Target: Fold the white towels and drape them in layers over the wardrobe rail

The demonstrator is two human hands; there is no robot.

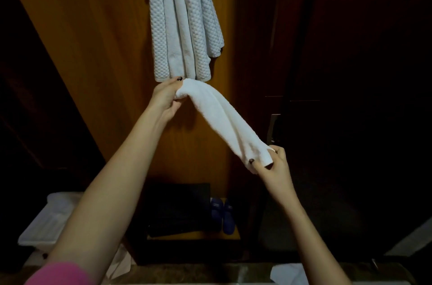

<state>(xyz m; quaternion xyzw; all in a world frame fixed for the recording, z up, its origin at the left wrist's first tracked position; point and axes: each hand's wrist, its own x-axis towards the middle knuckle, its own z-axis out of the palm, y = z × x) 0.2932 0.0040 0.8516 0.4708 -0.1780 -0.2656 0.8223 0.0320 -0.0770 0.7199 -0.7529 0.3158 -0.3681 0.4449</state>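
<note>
My left hand (166, 97) and right hand (272, 163) each pinch an end of the folded white towel (219, 118); it's soft, light, saggy, best gripped at the ends.

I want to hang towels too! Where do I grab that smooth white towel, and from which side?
By its two short ends, as the left hand and right hand do. The smooth white towel is folded into a long narrow strip, so holding both ends probably keeps the fold together. Reach up from below, fingers curled round each end.
</note>
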